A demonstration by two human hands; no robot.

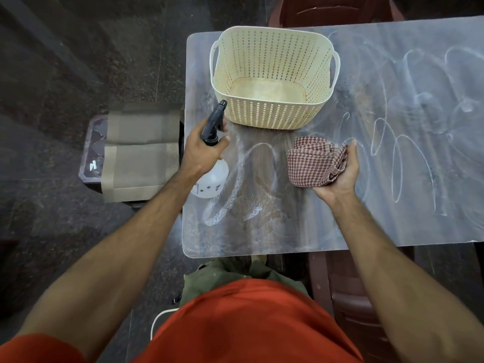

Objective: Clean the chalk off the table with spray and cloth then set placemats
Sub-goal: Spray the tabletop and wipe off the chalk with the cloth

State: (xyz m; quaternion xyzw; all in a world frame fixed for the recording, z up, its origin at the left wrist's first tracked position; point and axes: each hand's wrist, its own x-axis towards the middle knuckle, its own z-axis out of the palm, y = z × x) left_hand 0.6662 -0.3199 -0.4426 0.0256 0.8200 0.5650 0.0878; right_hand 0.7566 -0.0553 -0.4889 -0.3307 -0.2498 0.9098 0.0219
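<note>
The table (392,226) has a smooth, shiny top with white chalk (408,158) loops all over it. The near part looks wet and speckled, so I think some spray has landed there.

The left hand (203,150) holds the bottle (210,179) by its neck, fingers curled round it just under the black spray head. One finger seems to be at the trigger, but I cannot tell for sure. The bottle is white plastic and looks light. It is hard and smooth, so it could slip if wet. The neck is a good place to hold it, because the trigger is right there. I cannot see how much liquid is in it.

The right hand (340,176) holds the cloth (313,163), a red and white checked one, bunched up with the fingers curled round it. It is held over the table, next to the chalk loops. The cloth is soft and floppy and very light. It can be grabbed anywhere, but a bunched wad is best for rubbing.

To the left, off the table, the mats (141,153) lie flat on a small stand. They look thin and bendy, best lifted by an edge.

Farther back, the basket (272,77) sits on the table. It is cream plastic with holes and handles. Nothing is in it.
</note>
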